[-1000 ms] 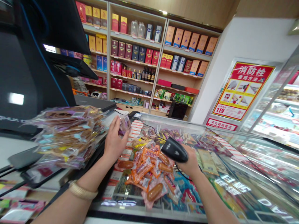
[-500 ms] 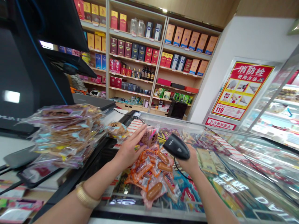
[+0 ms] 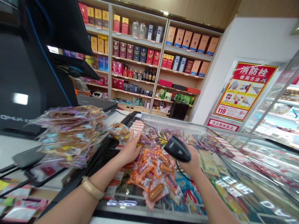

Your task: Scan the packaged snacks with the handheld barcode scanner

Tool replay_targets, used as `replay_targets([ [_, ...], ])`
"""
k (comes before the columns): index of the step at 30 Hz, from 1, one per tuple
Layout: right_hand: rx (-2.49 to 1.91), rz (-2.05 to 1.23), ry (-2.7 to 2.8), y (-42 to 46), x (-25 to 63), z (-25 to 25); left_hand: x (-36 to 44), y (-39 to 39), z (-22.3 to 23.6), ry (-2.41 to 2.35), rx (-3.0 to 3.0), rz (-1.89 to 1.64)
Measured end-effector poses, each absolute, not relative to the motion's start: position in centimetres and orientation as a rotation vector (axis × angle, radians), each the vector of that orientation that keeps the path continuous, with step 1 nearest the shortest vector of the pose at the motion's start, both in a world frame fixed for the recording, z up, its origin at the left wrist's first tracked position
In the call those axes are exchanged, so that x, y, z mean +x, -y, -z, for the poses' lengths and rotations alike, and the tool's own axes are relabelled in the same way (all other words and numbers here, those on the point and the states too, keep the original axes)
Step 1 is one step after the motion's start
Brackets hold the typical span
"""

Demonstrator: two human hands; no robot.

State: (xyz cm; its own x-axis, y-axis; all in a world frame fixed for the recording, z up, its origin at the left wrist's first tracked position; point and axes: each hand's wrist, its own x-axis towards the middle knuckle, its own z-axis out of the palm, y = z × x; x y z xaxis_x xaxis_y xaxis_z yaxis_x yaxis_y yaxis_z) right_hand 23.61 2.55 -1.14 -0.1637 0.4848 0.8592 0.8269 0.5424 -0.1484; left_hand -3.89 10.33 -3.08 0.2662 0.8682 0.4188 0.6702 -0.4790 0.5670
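- The left hand [image 3: 130, 150] is open, fingers spread, holding nothing, just above a heap of vacuum-packed orange sausage snacks [image 3: 153, 174]; a clear biscuit packet [image 3: 118, 130] sits just past its fingertips.
- The right hand [image 3: 192, 163] is curled closed around a black handheld barcode scanner [image 3: 177, 149], whose cable [image 3: 180, 172] trails toward the near side.
- The heap lies in the middle of a glass-topped chest freezer [image 3: 224, 146], among other bright packets (on the glass or under it, hard to tell).
- To the left, a tall stack of clear snack packets [image 3: 70, 137] rests on a white checkout counter [image 3: 14, 149].
- Far off, wooden shelves [image 3: 136, 42] hold boxes and bottles.
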Motion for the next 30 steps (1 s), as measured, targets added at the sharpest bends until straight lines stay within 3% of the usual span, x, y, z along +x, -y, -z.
replay_targets([
  [4,-1.089,0.457,1.822,-2.5,23.6,1.0,-5.1,-10.0,1.6,-1.603,2.337,-1.239],
  [10,-1.116,0.440,1.838,-2.3,23.5,0.7,-6.8,-9.5,-1.2,-2.133,1.754,-1.598],
  [20,-1.083,0.461,1.846,-2.3,23.4,0.8,-7.6,-12.0,1.5,-1.772,1.278,-1.619],
  [30,-1.088,0.445,1.860,-2.6,23.6,1.2,-8.0,-12.9,2.6,-1.679,1.668,-1.648],
])
